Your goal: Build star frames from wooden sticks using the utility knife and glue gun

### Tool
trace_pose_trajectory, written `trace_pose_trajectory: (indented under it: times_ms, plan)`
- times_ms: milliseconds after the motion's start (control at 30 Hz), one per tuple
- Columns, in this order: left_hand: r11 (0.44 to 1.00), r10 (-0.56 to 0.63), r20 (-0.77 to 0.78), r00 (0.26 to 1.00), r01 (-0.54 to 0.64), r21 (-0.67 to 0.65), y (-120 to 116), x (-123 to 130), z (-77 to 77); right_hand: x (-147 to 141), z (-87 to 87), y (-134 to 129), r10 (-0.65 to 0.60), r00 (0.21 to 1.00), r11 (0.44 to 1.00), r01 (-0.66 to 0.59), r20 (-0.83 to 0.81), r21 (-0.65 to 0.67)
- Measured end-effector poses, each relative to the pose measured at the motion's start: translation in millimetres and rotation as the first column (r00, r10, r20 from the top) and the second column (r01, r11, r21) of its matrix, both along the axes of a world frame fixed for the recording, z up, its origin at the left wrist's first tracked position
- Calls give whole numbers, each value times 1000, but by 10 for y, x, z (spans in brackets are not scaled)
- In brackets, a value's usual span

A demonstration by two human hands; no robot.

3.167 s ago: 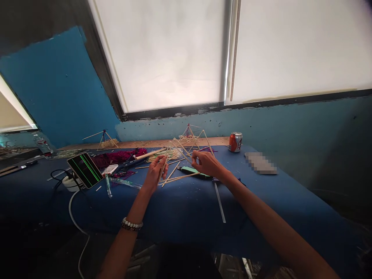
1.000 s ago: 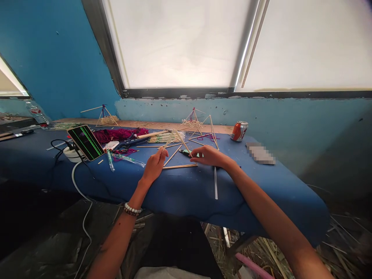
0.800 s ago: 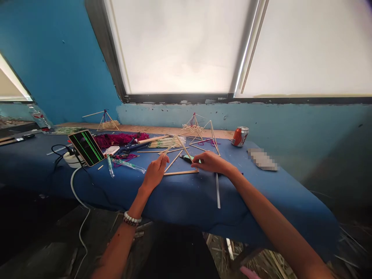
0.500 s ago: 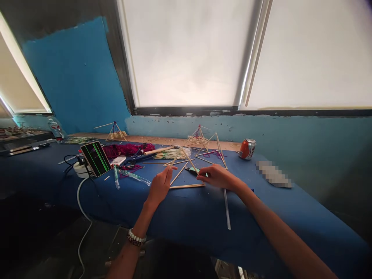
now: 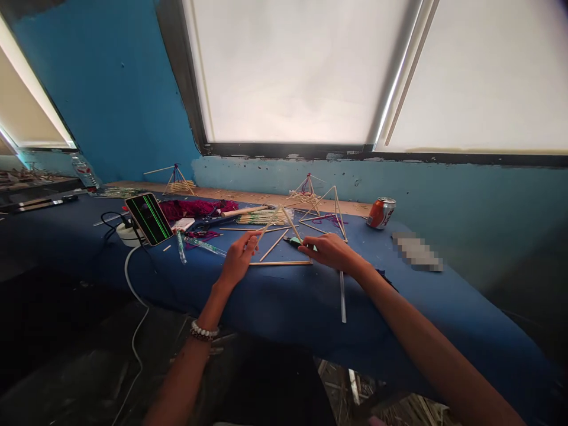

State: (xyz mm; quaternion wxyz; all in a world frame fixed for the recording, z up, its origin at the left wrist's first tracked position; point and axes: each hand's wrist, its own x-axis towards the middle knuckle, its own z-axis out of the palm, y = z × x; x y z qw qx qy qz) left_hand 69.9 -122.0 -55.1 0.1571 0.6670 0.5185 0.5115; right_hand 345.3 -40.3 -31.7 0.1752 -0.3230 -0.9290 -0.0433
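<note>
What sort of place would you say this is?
Probably a craft workspace: bundled sticks, tangled magenta cord and a small stick pyramid frame sit on the blue-covered table.

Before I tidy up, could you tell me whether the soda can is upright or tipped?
Upright: the can stands on its base, silvery top uppermost.

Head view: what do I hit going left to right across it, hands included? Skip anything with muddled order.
Bottle → phone → left hand → held sticks → right hand → can → pixelated item
</note>
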Motion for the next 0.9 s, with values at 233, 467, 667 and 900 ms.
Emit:
trace_pose_trajectory:
  times_ms: [233,467,667,900]
  plan:
    - [995,2,-91,996,-12,-101,-228,-412,-19,-6,-14,9,-9,1000,1000,9,-16,9]
    - [1000,19,-137,990,-20,-2,-212,-451,-127,-7,-5,19,-11,1000,999,11,-14,-39]
    - [998,56,-195,979,-57,2,-235,-473,-172,10,4,8,-10,999,999,8,-32,-53]
    - [998,68,-166,984,-69,-1,-235,-456,-193,7,17,-8,-10,999,999,8,-33,-53]
